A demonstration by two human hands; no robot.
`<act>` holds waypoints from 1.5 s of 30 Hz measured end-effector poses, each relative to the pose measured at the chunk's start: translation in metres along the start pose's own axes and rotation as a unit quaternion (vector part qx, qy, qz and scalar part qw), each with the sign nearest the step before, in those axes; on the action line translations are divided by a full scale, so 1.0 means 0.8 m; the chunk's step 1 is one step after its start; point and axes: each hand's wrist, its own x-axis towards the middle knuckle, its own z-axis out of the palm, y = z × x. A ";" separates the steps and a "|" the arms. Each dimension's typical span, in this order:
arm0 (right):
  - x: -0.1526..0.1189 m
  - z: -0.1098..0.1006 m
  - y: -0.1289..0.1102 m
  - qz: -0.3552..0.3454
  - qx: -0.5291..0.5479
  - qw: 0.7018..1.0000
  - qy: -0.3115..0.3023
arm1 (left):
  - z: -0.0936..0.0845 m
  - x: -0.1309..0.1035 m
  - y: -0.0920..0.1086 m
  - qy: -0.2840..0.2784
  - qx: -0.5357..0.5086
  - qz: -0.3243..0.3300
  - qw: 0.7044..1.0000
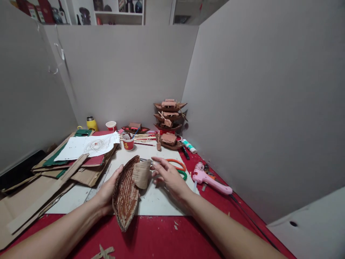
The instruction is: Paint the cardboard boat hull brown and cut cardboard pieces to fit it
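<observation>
My left hand is closed round the left side of a small cardboard boat, tilted with one pointed end toward me. Its ridged inside is painted reddish brown. A curved piece of bare cardboard stands over the boat's right side like a canopy. My right hand is just right of this piece, fingers apart and fingertips close to its edge; whether they touch it I cannot tell. Behind my right hand lie scissors with orange and green handles, partly hidden.
A pink glue gun with its cord lies at right. Finished boats are stacked at the back, near a paint cup with a brush. Cardboard sheets and a drawing are piled at left. Grey partitions enclose the table.
</observation>
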 end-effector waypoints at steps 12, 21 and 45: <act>-0.011 0.004 0.006 0.000 -0.070 0.987 -0.148 | -0.003 -0.005 -0.005 -0.080 -0.003 -0.032 0.996; -0.013 0.003 0.003 -0.024 0.007 0.969 -0.245 | 0.003 -0.017 0.002 -0.071 -0.011 -0.062 0.995; -0.029 -0.040 -0.016 0.100 0.046 0.993 0.042 | -0.017 -0.015 0.031 -0.040 -0.044 -0.017 0.998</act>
